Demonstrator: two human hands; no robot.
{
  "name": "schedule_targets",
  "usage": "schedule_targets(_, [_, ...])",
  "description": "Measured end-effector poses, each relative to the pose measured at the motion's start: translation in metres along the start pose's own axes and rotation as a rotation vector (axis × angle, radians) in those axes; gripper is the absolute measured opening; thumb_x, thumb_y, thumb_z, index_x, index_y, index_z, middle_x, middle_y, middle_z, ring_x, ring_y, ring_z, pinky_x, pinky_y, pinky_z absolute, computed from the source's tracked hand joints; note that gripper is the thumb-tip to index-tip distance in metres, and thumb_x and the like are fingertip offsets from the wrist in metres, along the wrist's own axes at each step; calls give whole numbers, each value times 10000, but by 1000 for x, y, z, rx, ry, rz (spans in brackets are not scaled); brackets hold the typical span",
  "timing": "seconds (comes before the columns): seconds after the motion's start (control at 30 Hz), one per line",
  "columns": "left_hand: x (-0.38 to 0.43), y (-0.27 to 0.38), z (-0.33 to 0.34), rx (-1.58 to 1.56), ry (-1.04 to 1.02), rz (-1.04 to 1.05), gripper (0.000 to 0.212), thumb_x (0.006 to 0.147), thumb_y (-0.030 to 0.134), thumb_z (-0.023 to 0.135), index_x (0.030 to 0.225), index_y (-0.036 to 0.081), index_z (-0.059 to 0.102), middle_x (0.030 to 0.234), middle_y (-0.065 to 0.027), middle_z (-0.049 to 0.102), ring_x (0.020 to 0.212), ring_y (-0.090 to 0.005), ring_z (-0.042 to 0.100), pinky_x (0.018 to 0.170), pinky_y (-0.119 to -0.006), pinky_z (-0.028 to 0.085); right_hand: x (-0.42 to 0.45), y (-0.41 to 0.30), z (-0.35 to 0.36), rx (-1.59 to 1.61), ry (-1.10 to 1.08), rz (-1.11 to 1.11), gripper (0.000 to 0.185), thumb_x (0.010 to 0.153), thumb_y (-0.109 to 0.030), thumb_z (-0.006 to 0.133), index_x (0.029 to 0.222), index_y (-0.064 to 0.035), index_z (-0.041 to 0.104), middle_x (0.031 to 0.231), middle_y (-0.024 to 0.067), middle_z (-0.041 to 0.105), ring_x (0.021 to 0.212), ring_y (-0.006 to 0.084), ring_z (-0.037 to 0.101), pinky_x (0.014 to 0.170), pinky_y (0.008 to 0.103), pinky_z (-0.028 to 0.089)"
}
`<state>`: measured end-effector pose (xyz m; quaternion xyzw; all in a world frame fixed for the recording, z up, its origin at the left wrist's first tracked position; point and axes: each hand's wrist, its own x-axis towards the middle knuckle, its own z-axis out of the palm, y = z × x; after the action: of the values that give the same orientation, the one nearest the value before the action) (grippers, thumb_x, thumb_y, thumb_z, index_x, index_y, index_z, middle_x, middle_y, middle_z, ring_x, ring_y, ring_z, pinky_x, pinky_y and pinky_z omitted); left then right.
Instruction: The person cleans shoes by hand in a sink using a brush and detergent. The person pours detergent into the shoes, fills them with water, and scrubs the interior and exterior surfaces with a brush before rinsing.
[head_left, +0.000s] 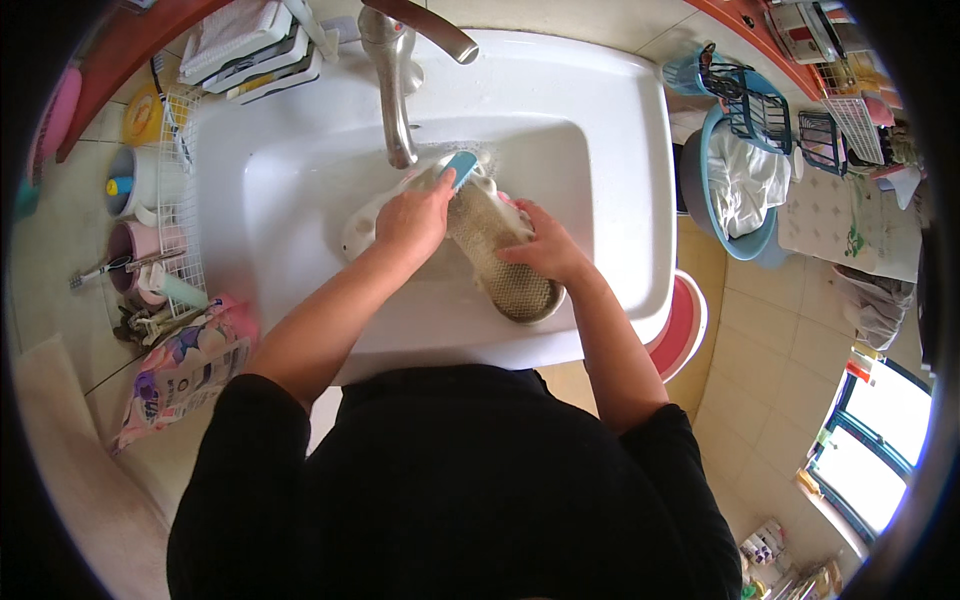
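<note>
My left hand (412, 223) grips a scrubbing brush with a light-blue back (460, 165), its bristle side turned to the front end of a slipper (517, 285). That slipper is tilted with its patterned, brownish sole facing up, inside the white washbasin (300, 300). My right hand (553, 241) holds it by the side, thumb on the sole and fingers around the pale upper. A second white slipper or shoe (360, 231) lies in the basin, partly hidden behind my left hand. Suds show near the brush at the back of the bowl.
A metal faucet (397, 97) reaches over the bowl from the back. Left of the basin are a white wire rack (180, 202), cups and a printed plastic bag (187, 367). On the right stand a blue tub (694, 169) holding white cloth and a red-and-white bucket (686, 330).
</note>
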<state>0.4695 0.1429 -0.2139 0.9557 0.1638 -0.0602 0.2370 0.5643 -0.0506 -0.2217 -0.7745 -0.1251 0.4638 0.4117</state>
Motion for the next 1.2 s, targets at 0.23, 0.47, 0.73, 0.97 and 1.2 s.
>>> schedule_targets(0.23, [3,6,-4,-54,-25,1,340,885,174,500,1223,159,538,654,-177,609,596,-358,612,543,-479,481,-8,-18,0,-70,32,-14,830,634,-75,762,1342,22,340,1184,183,540,1064,259,546,907,336,434])
schedule_targets(0.47, [12,3,4,-46,-38,-14,332,887,169,448,1206,141,537,707,-165,631,647,-335,636,563,-468,494,-1,0,3,-116,24,-62,854,603,-153,759,1335,24,357,1261,205,500,1128,282,520,914,330,449])
schedule_targets(0.73, [10,21,2,-111,-24,-40,360,887,134,412,1234,109,502,646,-197,602,631,-362,623,563,-487,481,0,-7,3,-144,34,-27,845,592,-195,757,1325,3,384,1226,204,528,1071,298,555,881,334,456])
schedule_targets(0.97, [9,18,8,-81,-33,-50,324,896,160,443,1200,100,538,671,-200,610,635,-361,617,567,-494,468,-3,-8,8,-204,50,-45,853,584,-223,748,1322,3,384,1188,207,549,984,318,589,851,344,466])
schedule_targets(1.2, [14,11,14,-158,50,-52,325,908,183,460,1213,107,541,661,-218,601,612,-378,610,544,-491,468,0,-2,11,-206,59,-80,840,586,-225,747,1312,7,396,1176,209,555,966,312,594,835,354,469])
